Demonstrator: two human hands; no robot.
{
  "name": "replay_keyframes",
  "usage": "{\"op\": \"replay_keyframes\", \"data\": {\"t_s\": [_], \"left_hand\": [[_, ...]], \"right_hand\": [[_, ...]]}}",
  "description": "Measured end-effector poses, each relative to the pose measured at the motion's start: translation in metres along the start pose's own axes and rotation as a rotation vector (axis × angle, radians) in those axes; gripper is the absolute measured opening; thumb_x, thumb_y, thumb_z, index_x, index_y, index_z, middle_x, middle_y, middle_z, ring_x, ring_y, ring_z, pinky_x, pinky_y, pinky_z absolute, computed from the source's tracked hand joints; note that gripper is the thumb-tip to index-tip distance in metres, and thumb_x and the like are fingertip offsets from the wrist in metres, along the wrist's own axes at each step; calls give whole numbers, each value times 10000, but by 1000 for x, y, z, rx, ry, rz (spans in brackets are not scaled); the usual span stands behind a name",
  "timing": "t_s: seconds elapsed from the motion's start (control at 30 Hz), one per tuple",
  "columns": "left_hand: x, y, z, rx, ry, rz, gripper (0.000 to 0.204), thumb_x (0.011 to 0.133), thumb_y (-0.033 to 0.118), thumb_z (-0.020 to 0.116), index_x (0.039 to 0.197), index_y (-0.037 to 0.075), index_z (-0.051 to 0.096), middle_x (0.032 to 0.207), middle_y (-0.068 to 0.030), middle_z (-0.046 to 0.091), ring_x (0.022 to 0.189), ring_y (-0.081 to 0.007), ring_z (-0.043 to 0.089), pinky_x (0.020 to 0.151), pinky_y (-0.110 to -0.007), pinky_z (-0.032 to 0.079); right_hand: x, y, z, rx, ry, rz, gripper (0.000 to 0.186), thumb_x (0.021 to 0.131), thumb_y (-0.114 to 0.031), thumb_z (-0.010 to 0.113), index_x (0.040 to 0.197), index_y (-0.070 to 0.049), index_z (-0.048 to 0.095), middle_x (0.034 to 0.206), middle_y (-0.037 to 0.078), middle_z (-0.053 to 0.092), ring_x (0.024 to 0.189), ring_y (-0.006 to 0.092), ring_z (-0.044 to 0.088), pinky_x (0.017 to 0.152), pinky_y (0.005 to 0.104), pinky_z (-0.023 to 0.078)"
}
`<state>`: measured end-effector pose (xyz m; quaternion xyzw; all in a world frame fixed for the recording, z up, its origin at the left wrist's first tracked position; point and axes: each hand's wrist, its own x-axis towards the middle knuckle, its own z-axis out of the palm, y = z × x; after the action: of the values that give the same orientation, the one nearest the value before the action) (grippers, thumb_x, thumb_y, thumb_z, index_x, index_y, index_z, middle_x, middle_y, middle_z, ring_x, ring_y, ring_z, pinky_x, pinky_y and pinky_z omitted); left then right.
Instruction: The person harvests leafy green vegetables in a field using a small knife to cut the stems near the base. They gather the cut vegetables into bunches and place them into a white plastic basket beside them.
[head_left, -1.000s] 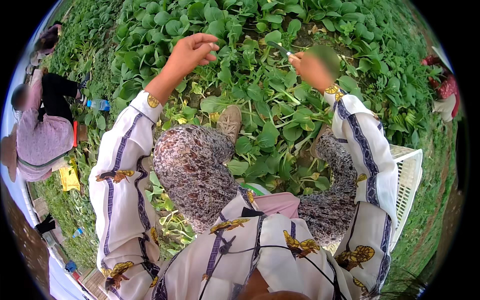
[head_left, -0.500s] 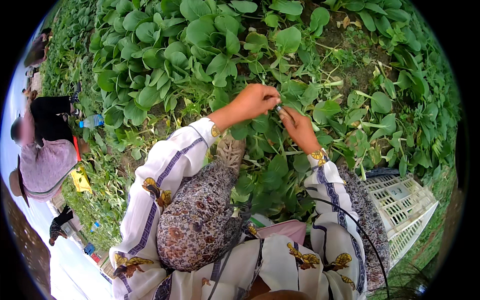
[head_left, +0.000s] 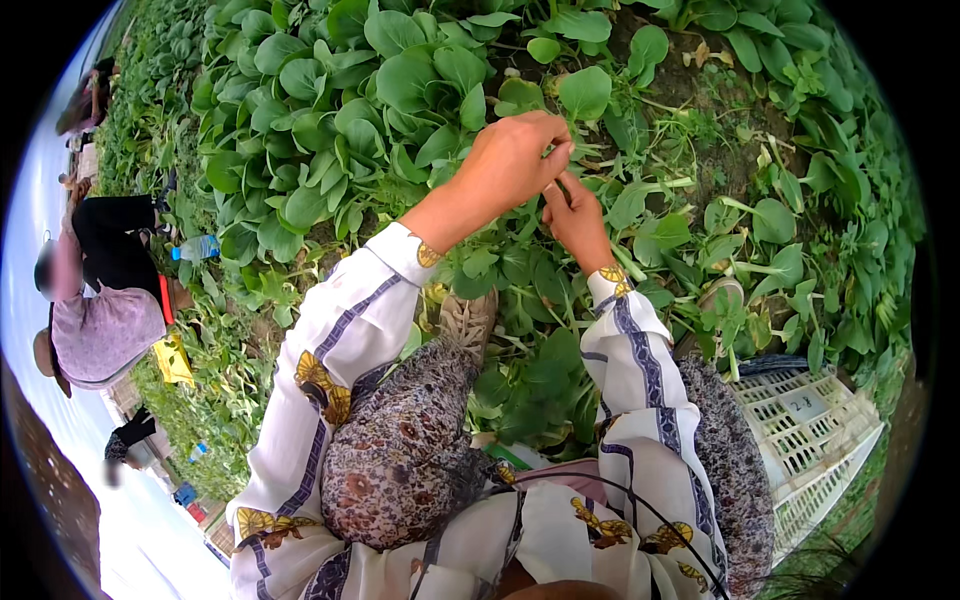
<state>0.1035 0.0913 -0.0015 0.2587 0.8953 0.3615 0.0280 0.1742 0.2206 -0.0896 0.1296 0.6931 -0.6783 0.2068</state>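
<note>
My left hand is up among the leafy green plants, its fingers curled down at a spot beside a small low leaf, with whatever they grip hidden. Just below and right of it my right hand is closed round the small knife, which is mostly covered by the two hands. The hands are close together, perhaps touching. Under them lie loose broad leaves with pale stems and low weeds.
A white slatted plastic crate stands by my right leg. My shoes rest among the plants. At left, a seated co-worker in lilac is near a water bottle and a yellow bag; other people are farther off.
My hands were apart a second ago, the right showing the knife. They came together, then both moved slightly up the bed, the left covering more of the knife. The view has shifted.
</note>
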Motion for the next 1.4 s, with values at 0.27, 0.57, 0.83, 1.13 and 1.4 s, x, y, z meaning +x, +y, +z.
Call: {"op": "replay_keyframes", "data": {"t_s": [0.27, 0.57, 0.83, 1.13, 1.4], "left_hand": [[-32, -110, -3, 713, -104, -261, 121, 791, 134, 559, 871, 66, 618, 1145, -79, 548, 708, -301, 625, 614, -393, 517], [-36, -124, -23, 583, -33, -303, 126, 779, 136, 580, 847, 56, 648, 1117, -47, 573, 739, -269, 617, 672, -363, 500], [-41, -133, -28, 481, -15, -290, 155, 782, 128, 590, 892, 44, 661, 1102, -57, 583, 695, -256, 610, 660, -345, 485], [-45, -133, -28, 433, 23, -272, 154, 783, 110, 580, 884, 31, 665, 1077, -67, 594, 709, -256, 611, 664, -337, 483], [-49, -136, -28, 399, 18, -268, 148, 792, 85, 562, 884, 27, 662, 1068, -78, 594, 713, -256, 611, 662, -329, 482]], "right_hand": [[-16, 42, 16, -125, 102, -78, 353, 894, -229, 530, 1198, -49, 521, 781, 145, 643, 621, 216, 608, 579, 307, 458], [50, 12, 52, -190, 181, -186, 356, 894, -230, 535, 1199, -48, 521, 881, 146, 647, 715, 225, 606, 689, 300, 464], [69, 27, 55, -56, 100, -99, 353, 881, -225, 539, 1183, -42, 534, 812, 111, 638, 648, 183, 578, 620, 295, 454], [62, 19, 49, -139, 134, -171, 349, 886, -249, 539, 1177, -56, 547, 810, 92, 645, 632, 139, 555, 615, 268, 447], [90, 22, 45, -154, -21, -225, 355, 890, -241, 535, 1187, -46, 538, 727, 59, 602, 581, 116, 481, 580, 258, 422]]}}
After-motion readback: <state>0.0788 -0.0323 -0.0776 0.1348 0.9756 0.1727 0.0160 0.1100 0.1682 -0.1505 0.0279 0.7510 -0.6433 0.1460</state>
